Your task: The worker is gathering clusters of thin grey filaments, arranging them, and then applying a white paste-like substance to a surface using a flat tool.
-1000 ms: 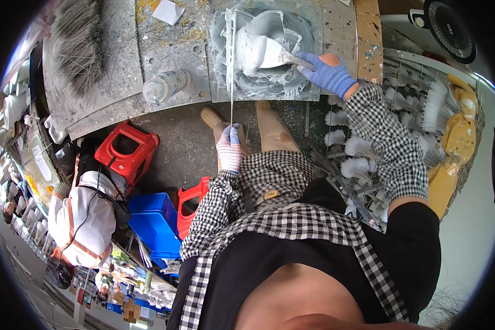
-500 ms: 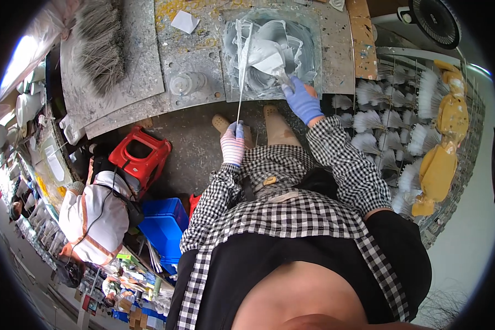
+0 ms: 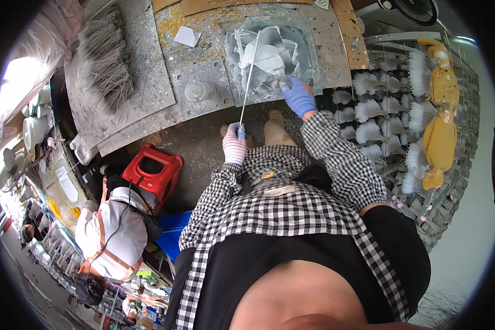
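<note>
Two gloved hands are at work in the upper centre of the frame, above a grey, paint-spattered worktop (image 3: 203, 60). The left hand (image 3: 235, 144), in a white-and-pink striped glove, sits just below the worktop's near edge; its fingers are curled shut around the lower end of a thin white rod (image 3: 249, 77), pinching it at the tip. The rod runs up and slightly right from that grip, tilted, and its upper end reaches into the white fan-shaped piece (image 3: 269, 60) lying on a pale, paint-smeared square patch of the worktop. The right hand (image 3: 298, 96), in a blue glove, rests at the lower right corner of that patch, fingers bunched together on the edge of the white piece; whether they pinch a tool or the piece itself cannot be told. Both forearms wear black-and-white check sleeves. On the worktop to the left of the patch sits a clear round lid (image 3: 199, 89), and above it a small white paper scrap (image 3: 187, 36). Further left lies a grey bundle of bristly stems (image 3: 109, 66). At right, a wire rack (image 3: 401, 104) holds rows of white feathery pieces, with yellow wrapped shapes (image 3: 440, 121) along its outer side. Below the worktop, left of centre, stands a red plastic stool (image 3: 154, 173).
</note>
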The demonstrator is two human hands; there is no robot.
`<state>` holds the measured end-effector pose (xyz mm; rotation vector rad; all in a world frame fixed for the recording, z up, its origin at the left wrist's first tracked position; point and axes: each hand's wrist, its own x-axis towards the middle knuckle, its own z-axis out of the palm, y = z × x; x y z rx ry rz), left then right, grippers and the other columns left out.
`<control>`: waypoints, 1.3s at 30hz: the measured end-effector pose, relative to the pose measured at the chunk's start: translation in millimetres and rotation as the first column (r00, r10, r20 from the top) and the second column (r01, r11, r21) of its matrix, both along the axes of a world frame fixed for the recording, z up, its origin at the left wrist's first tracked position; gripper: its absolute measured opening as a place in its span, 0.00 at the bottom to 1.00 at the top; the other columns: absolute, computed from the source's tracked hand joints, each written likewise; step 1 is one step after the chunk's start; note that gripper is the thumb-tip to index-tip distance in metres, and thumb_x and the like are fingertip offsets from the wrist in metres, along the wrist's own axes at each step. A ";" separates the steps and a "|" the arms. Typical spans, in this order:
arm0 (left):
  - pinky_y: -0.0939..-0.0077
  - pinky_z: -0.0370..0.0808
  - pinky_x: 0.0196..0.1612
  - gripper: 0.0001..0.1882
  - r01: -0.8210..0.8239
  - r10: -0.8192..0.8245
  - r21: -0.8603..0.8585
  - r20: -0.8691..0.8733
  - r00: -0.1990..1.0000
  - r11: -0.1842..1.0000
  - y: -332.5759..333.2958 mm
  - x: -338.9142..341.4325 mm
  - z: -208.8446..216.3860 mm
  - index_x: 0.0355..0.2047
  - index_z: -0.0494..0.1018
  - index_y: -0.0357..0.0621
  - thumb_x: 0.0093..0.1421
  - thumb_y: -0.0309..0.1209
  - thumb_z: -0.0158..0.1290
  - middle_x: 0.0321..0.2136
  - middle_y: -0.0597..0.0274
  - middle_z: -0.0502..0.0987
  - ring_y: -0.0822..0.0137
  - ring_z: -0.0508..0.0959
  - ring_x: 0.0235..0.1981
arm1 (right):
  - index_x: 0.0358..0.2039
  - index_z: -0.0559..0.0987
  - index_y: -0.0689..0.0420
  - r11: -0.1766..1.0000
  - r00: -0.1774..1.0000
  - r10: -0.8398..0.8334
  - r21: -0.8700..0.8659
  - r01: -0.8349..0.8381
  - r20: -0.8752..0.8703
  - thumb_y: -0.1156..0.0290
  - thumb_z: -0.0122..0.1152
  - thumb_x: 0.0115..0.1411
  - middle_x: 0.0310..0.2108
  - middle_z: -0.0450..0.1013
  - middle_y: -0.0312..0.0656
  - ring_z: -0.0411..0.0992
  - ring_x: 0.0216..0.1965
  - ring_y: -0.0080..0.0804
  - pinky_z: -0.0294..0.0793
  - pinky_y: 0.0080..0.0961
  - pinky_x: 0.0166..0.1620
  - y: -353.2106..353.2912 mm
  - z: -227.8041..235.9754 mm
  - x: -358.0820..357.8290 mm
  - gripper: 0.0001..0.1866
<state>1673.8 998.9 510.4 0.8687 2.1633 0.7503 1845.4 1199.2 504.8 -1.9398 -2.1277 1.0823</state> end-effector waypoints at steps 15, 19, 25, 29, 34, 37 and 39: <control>0.68 0.76 0.36 0.12 0.086 -0.086 0.048 -0.008 0.996 0.995 6.8 -19.0 1.4 0.44 0.78 0.40 0.65 0.33 0.53 0.29 0.47 0.81 0.56 0.81 0.29 | 0.50 0.78 0.53 0.911 0.895 0.411 -0.123 -0.394 0.171 0.48 0.56 0.58 0.44 0.77 0.51 0.75 0.46 0.51 0.73 0.41 0.51 95.1 18.9 17.5 0.27; 0.69 0.77 0.37 0.11 0.119 -0.118 0.046 -0.034 0.992 0.992 11.1 -19.0 -1.1 0.43 0.79 0.40 0.64 0.31 0.54 0.30 0.46 0.81 0.54 0.82 0.30 | 0.50 0.78 0.56 0.877 0.863 0.480 -0.121 -0.465 0.159 0.47 0.56 0.58 0.45 0.77 0.51 0.75 0.48 0.50 0.73 0.41 0.52 108.8 34.0 6.3 0.28; 0.61 0.77 0.41 0.13 0.149 -0.150 -0.020 -0.200 0.968 0.989 23.3 -35.4 -2.6 0.42 0.80 0.43 0.65 0.36 0.52 0.33 0.44 0.80 0.47 0.81 0.35 | 0.49 0.78 0.56 0.860 0.842 0.508 -0.150 -0.487 0.180 0.48 0.55 0.59 0.46 0.77 0.51 0.74 0.49 0.50 0.72 0.41 0.53 115.0 57.6 1.0 0.27; 0.62 0.78 0.40 0.13 0.118 -0.121 -0.026 -0.229 0.966 0.993 7.1 -41.9 -7.0 0.44 0.79 0.43 0.65 0.36 0.52 0.33 0.44 0.80 0.47 0.81 0.35 | 0.51 0.77 0.58 0.895 0.893 0.435 0.050 -0.443 0.117 0.49 0.54 0.61 0.43 0.78 0.50 0.77 0.43 0.46 0.74 0.39 0.50 95.0 50.3 21.0 0.27; 0.63 0.78 0.38 0.13 0.076 -0.072 0.018 -0.183 0.981 0.997 -3.6 -41.7 6.6 0.44 0.79 0.41 0.66 0.35 0.52 0.32 0.44 0.81 0.48 0.82 0.34 | 0.45 0.77 0.58 0.833 0.970 -0.026 -0.541 -0.113 -0.243 0.54 0.52 0.65 0.28 0.76 0.44 0.73 0.22 0.31 0.74 0.30 0.26 95.7 11.3 55.2 0.20; 0.65 0.77 0.37 0.12 0.077 -0.069 0.047 -0.147 0.987 0.996 -5.3 -41.4 15.9 0.43 0.79 0.40 0.65 0.33 0.52 0.31 0.45 0.81 0.49 0.82 0.33 | 0.41 0.75 0.56 0.595 0.817 -0.477 -0.803 0.028 -0.325 0.56 0.50 0.67 0.24 0.73 0.41 0.66 0.15 0.23 0.64 0.22 0.15 86.7 11.5 48.2 0.16; 0.65 0.77 0.38 0.12 0.089 -0.077 0.066 -0.161 0.984 0.994 -5.4 -37.0 16.4 0.43 0.79 0.40 0.65 0.33 0.53 0.31 0.45 0.81 0.49 0.82 0.33 | 0.43 0.72 0.54 0.394 0.623 -0.736 -0.916 0.076 -0.265 0.58 0.49 0.68 0.26 0.72 0.42 0.64 0.14 0.19 0.57 0.15 0.12 85.2 10.5 43.2 0.13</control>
